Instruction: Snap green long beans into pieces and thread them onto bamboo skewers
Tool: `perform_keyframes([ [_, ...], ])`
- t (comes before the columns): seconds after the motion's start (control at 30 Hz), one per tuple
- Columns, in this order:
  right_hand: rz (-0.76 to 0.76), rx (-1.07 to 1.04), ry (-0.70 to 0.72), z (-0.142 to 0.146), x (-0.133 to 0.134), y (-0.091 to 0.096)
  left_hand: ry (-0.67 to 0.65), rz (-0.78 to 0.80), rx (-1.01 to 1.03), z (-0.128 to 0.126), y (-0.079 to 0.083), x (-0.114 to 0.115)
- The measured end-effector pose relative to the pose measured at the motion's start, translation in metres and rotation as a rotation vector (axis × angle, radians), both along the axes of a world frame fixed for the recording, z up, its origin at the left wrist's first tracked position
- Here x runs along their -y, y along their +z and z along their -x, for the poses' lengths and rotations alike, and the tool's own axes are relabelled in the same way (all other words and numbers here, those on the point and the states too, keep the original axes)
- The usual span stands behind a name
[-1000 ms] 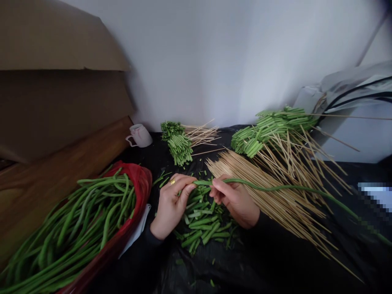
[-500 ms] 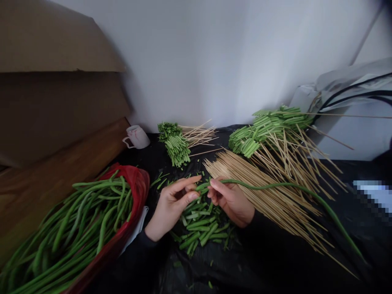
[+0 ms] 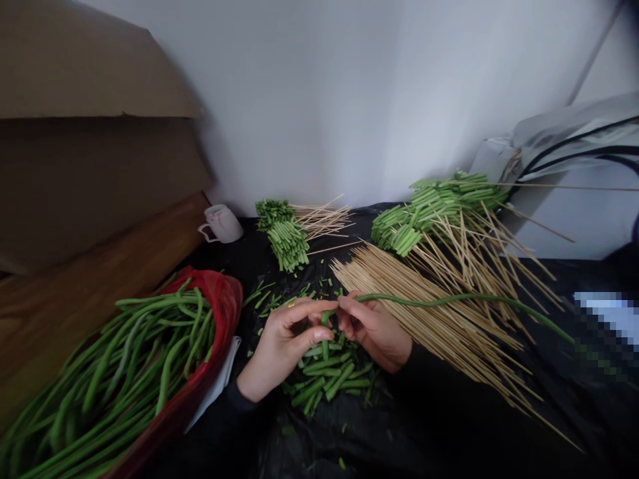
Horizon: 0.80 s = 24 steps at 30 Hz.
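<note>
A long green bean [image 3: 439, 302] runs from my fingers out to the right, over the skewers. My right hand [image 3: 379, 332] pinches it near its left end. My left hand [image 3: 277, 342] has thumb and forefinger around the end portion, which now points downward; whether it is bent or snapped off I cannot tell. A ring shows on a left finger. Just below both hands lies a heap of short bean pieces [image 3: 329, 379] on a black plastic sheet [image 3: 309, 446].
At left stands a red bag [image 3: 230, 299] full of long beans [image 3: 124, 359]. Bare bamboo skewers [image 3: 429, 313] lie at right. Skewered bean pieces are stacked at the back [image 3: 288, 245] and back right [image 3: 444, 206]. A white mug [image 3: 224, 224] stands near a cardboard box [image 3: 100, 166].
The bean's short end between my hands has turned from sideways to downward. My left forefinger has come up against my right fingertips. The bean's far tail has shifted upward.
</note>
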State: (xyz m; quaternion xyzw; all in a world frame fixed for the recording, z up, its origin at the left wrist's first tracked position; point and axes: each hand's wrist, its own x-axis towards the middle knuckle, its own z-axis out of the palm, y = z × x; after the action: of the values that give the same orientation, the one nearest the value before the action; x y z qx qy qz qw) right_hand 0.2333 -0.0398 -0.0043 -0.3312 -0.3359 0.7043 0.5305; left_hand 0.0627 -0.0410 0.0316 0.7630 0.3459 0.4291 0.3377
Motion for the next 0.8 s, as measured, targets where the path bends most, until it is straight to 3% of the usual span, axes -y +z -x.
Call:
perform_keyframes([
  [0.2,0.018,-0.004,0.012,0.004,0.002,0.001,0.067,-0.127,-0.055,-0.003,0.001,0.004],
  [0.37,-0.011,0.049,0.065,0.008,0.008,0.001,0.165,-0.147,-0.053,0.000,-0.005,-0.001],
  [0.57,0.018,0.039,0.045,0.006,0.007,0.004,0.166,-0.113,-0.042,0.002,-0.011,-0.007],
  [0.7,0.008,0.010,0.014,0.002,0.004,0.003,0.258,0.013,0.092,0.003,-0.011,-0.009],
  [0.8,-0.016,-0.002,-0.020,-0.001,0.002,0.003,0.314,0.143,0.350,0.007,-0.008,-0.014],
])
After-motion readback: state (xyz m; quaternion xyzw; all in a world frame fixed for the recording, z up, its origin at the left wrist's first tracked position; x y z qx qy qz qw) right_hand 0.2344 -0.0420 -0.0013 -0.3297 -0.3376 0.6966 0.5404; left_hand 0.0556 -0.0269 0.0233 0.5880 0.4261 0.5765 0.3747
